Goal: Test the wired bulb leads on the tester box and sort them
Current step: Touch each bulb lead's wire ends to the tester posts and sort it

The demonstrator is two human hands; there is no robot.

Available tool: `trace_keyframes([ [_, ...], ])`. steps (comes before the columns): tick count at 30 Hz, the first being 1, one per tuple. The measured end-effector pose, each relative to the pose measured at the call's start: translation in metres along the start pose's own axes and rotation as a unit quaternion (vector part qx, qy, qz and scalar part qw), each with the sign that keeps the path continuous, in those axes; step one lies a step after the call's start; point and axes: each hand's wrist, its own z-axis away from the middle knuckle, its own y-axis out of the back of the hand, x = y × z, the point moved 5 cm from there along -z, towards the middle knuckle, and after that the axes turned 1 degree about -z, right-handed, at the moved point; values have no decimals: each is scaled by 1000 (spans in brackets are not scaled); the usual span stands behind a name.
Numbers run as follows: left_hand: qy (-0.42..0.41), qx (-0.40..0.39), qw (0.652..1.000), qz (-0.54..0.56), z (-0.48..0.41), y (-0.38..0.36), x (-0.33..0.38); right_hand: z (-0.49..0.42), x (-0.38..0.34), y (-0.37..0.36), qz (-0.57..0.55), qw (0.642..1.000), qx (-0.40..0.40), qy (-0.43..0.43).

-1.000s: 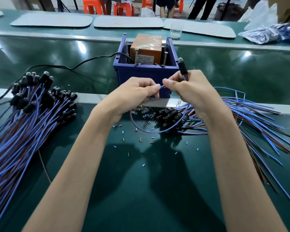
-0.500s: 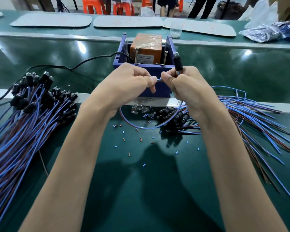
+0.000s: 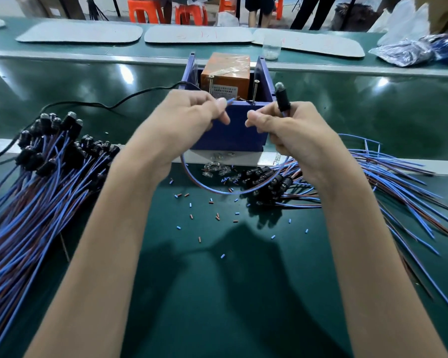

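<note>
Hands have parted. Left hand (image 3: 192, 113) pinches blue lead tip (image 3: 230, 100), angled toward tester box (image 3: 228, 135) screws; right hand (image 3: 285, 127) grips bulb socket (image 3: 282, 100) upright.

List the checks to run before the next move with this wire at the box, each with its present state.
1. Grip of left hand on blue wire end: ok.
2. Grip of right hand on bulb holder: ok.
3. Blue wire end touching a screw in the box: not ok, apart.
4. Second wire end: cannot tell, hidden inside right hand.
5. Bulb in plain view: ok.
</note>
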Motion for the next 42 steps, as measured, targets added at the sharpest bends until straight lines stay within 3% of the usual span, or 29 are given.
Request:
trace_keyframes([
  [9, 11, -30, 996, 78, -1, -21, 1, -2, 2, 3, 51, 998, 31, -15],
  [16, 20, 39, 980, 193, -1, -25, -2, 5, -5, -7, -19, 1000, -15, -7],
  [18, 43, 41, 960, 275, 1, -32, -1, 5, -5, -10, -47, 998, -23, -16],
  [22, 100, 45, 876, 469, 4, -44, 1, 8, -4, -12, -69, 996, -43, -21],
  [29, 156, 40, 806, 569, 6, -55, -1, 11, -9, -13, -61, 996, -59, 30],
  [36, 130, 98, 874, 457, 3, -52, -11, 6, -9, -6, -174, 985, -11, -15],
  [42, 76, 140, 896, 415, -3, -39, -14, -1, -3, 11, -132, 987, 90, 4],
])
